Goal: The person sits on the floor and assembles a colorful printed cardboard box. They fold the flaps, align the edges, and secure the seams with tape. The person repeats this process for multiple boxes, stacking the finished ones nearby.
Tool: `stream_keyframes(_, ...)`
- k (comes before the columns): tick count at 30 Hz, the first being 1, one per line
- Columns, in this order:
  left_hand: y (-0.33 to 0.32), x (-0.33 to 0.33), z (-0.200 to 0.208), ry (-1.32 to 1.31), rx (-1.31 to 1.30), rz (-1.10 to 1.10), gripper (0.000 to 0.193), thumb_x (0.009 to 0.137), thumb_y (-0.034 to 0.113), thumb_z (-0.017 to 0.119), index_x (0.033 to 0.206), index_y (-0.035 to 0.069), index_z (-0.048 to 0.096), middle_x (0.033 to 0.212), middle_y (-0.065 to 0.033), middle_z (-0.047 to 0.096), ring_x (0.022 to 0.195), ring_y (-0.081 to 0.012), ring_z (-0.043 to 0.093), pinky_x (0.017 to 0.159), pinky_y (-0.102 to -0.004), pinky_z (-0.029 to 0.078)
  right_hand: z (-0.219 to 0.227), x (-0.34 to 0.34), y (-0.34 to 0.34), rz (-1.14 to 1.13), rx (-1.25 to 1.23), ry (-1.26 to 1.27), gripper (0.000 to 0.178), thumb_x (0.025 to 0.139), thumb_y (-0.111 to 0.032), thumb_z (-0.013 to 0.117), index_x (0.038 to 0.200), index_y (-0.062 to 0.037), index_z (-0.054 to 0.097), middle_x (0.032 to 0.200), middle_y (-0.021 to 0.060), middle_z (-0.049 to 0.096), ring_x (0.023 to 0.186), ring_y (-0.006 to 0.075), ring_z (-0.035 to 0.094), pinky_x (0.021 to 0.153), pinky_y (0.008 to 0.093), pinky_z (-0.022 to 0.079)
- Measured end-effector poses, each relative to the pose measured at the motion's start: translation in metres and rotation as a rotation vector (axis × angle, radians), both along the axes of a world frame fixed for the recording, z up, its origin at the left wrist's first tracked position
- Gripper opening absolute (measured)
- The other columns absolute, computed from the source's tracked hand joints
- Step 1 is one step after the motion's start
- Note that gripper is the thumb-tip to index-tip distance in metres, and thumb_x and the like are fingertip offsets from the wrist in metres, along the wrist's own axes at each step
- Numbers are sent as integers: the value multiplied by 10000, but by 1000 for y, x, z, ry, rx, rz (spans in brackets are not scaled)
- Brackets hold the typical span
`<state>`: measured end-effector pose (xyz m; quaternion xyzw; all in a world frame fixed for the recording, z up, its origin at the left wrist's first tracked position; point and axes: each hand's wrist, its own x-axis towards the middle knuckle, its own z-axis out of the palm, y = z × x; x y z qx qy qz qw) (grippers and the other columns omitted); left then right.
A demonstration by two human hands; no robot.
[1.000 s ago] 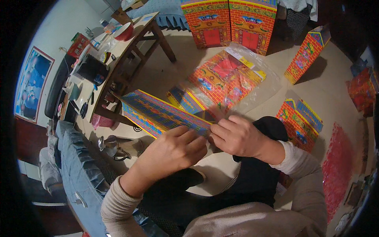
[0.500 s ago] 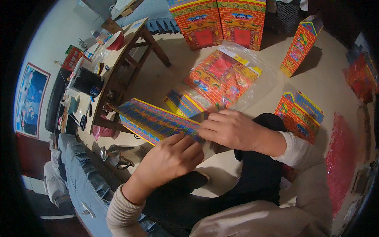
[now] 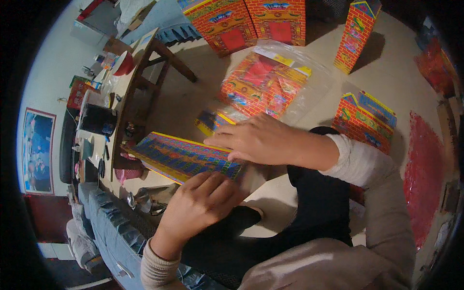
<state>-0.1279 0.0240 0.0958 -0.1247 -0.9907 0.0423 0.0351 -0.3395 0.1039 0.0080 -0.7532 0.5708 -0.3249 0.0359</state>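
A printed cardboard roof piece (image 3: 186,157), blue patterned with yellow edges, is tilted above my lap. My left hand (image 3: 200,205) closes on its near edge, the fingertips partly hidden. Over the far edge at its right end lies my right hand (image 3: 263,137), fingers stretched out and slightly blurred, touching the card. Behind the piece, a smaller blue and yellow card part (image 3: 211,121) shows in part. Beyond it, a clear plastic bag (image 3: 302,99) lies on the floor with flat red brick-print card sheets (image 3: 256,92) inside.
Folded brick-print card panels (image 3: 232,31) stand at the back, with a narrow card tower (image 3: 356,38) to their right. Another brick-print card piece (image 3: 362,121) lies at right, near red plastic wrap (image 3: 423,179). A wooden table (image 3: 137,72) and blue sofa (image 3: 104,227) flank the left.
My right hand has gone from pinching the card's right end to reaching leftward along its far edge with straighter fingers. My left hand keeps its hold. The whole view has shifted and turned slightly.
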Motion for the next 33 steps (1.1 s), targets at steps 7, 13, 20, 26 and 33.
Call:
stream_keyframes(7, 6, 0, 5, -64, -67, 71, 271, 703, 89, 748, 973, 70, 739, 980, -47, 660, 947, -229, 695, 794, -363, 583, -65, -118, 22, -317, 162, -388, 269, 980, -242, 656, 1203, -106, 723, 1201, 120, 725, 996, 345, 723, 837, 433, 586)
stream_keyframes(13, 12, -21, -1, -13, -5, 54, 366, 623, 57, 740, 989, 59, 752, 963, -84, 690, 943, -282, 715, 781, -411, 584, -342, -253, 255, -796, 337, -373, 326, 1057, -342, 618, 1243, -100, 730, 1251, 81, 738, 1134, 244, 683, 970, 402, 531)
stream_keyframes(20, 8, -4, -2, -60, -140, 137, 345, 634, 70, 739, 978, 44, 748, 973, -95, 702, 930, -292, 712, 775, -447, 583, -409, -185, 307, -943, 783, -863, 375, 985, -344, 668, 1291, -133, 722, 1313, 105, 718, 1175, 292, 676, 982, 423, 534)
stream_keyframes(26, -3, 1, -6, -97, -73, 160, 289, 663, 64, 743, 951, 44, 744, 972, -103, 697, 939, -311, 710, 778, -460, 582, -433, -181, 294, -856, 911, -605, 434, 903, -338, 721, 1285, -131, 725, 1279, 138, 726, 1132, 329, 699, 935, 455, 565)
stream_keyframes(33, 3, 2, -4, -116, -115, 212, 261, 660, 69, 735, 920, 46, 736, 961, -105, 702, 952, -306, 716, 790, -460, 585, -449, -173, 275, -1031, 1011, -577, 293, 861, -305, 714, 1050, -93, 786, 1041, 190, 764, 936, 361, 737, 879, 492, 564)
